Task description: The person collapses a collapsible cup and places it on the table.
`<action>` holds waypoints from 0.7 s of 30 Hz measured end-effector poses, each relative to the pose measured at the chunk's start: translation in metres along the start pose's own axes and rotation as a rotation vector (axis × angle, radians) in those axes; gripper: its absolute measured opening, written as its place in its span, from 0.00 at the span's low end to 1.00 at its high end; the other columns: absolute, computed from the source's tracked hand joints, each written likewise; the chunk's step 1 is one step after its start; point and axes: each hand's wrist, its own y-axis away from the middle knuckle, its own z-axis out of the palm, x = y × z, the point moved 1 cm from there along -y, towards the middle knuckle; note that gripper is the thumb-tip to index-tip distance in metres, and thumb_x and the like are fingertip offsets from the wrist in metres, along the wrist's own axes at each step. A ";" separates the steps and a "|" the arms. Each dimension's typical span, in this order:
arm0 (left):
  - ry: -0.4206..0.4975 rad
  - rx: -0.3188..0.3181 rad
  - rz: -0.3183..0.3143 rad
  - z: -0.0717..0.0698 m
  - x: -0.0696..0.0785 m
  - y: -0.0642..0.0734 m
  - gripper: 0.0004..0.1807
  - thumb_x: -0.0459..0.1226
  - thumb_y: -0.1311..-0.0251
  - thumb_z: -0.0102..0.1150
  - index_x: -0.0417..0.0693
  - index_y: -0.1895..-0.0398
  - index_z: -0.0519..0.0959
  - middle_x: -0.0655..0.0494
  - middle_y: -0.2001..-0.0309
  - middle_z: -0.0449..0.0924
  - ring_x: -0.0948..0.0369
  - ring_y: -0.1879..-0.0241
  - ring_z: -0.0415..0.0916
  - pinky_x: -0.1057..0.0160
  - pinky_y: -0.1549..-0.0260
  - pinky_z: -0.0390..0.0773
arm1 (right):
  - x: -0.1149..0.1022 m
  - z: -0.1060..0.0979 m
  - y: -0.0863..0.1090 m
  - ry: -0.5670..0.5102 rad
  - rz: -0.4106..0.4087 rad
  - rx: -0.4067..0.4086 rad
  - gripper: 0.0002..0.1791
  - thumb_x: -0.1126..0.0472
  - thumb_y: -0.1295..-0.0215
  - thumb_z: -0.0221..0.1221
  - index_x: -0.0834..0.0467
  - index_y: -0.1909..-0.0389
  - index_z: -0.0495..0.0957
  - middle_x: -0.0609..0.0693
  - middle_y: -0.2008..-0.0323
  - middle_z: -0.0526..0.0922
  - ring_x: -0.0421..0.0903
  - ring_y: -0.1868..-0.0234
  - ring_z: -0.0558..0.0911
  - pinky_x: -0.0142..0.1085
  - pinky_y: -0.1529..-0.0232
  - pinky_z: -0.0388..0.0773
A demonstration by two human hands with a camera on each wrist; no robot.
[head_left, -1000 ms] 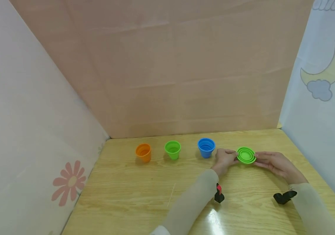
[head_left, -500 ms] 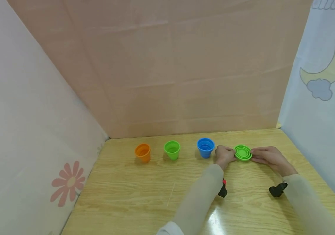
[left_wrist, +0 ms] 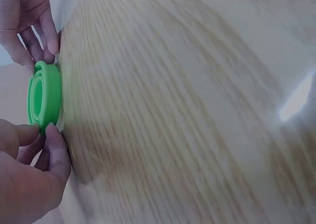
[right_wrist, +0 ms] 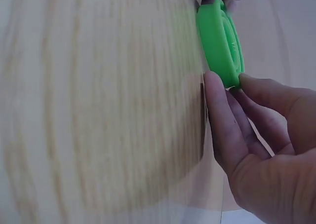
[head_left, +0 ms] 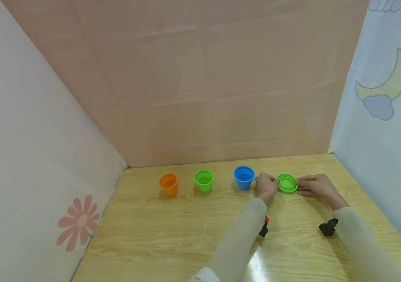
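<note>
A green collapsible cup [head_left: 287,183], folded flat into nested rings, is between both hands at the right of the table. My left hand [head_left: 267,188] pinches its left edge with thumb and fingers. From the other side my right hand [head_left: 319,187] holds the right edge; in the right wrist view the thumb [right_wrist: 266,93] is at the rim and the fingers reach below it. The left wrist view shows the cup [left_wrist: 45,95] close over the wood, with fingertips of both hands at opposite ends.
Three unfolded cups stand in a row to the left: a blue cup [head_left: 244,178] right beside my left hand, a green cup [head_left: 204,181] and an orange cup [head_left: 169,185]. A brown panel [head_left: 200,98] rises behind the wooden table [head_left: 144,235], with white patterned side walls.
Both hands have shifted slightly left and away from me with the folded green cup, now close to the blue cup. The three standing cups stay in place.
</note>
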 end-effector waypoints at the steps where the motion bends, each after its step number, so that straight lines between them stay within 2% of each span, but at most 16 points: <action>1: 0.002 -0.006 0.003 -0.001 0.000 0.001 0.06 0.37 0.34 0.70 0.50 0.68 0.93 0.61 0.61 0.85 0.64 0.55 0.79 0.62 0.54 0.85 | 0.000 0.001 0.000 0.002 -0.001 0.006 0.31 0.61 0.22 0.60 0.83 0.32 0.66 0.43 0.62 0.91 0.40 0.61 0.92 0.38 0.54 0.92; 8: 0.041 -0.042 0.034 -0.010 -0.001 0.006 0.06 0.35 0.33 0.69 0.47 0.65 0.93 0.60 0.59 0.88 0.61 0.50 0.78 0.60 0.51 0.85 | -0.001 0.004 0.000 0.058 0.002 0.049 0.30 0.61 0.21 0.59 0.83 0.33 0.67 0.44 0.62 0.91 0.39 0.63 0.92 0.36 0.55 0.92; 11: 0.049 -0.054 0.032 -0.012 -0.004 0.007 0.06 0.34 0.33 0.68 0.46 0.64 0.93 0.58 0.57 0.88 0.60 0.48 0.78 0.58 0.48 0.85 | 0.001 0.006 0.000 0.048 -0.001 0.049 0.30 0.62 0.21 0.58 0.83 0.33 0.66 0.45 0.62 0.91 0.39 0.63 0.92 0.36 0.55 0.92; 18: -0.043 -0.100 0.061 -0.018 -0.010 0.015 0.08 0.32 0.36 0.64 0.44 0.62 0.93 0.56 0.51 0.89 0.61 0.44 0.80 0.59 0.42 0.85 | 0.000 0.008 0.006 0.023 -0.005 0.043 0.28 0.65 0.20 0.55 0.85 0.33 0.64 0.44 0.61 0.90 0.38 0.62 0.91 0.36 0.54 0.91; 19: -0.058 -0.108 0.077 -0.020 -0.009 0.017 0.08 0.33 0.36 0.65 0.44 0.62 0.93 0.56 0.51 0.89 0.61 0.44 0.80 0.60 0.43 0.85 | -0.002 0.008 0.008 0.033 -0.014 0.053 0.29 0.64 0.20 0.55 0.85 0.33 0.65 0.43 0.61 0.90 0.37 0.62 0.91 0.35 0.54 0.91; 21: -0.083 -0.148 0.102 -0.024 -0.009 0.023 0.09 0.35 0.34 0.65 0.42 0.66 0.93 0.58 0.62 0.88 0.64 0.56 0.79 0.65 0.57 0.84 | -0.007 0.007 0.013 0.058 -0.035 0.079 0.29 0.63 0.20 0.55 0.84 0.33 0.65 0.40 0.62 0.89 0.35 0.62 0.90 0.34 0.54 0.91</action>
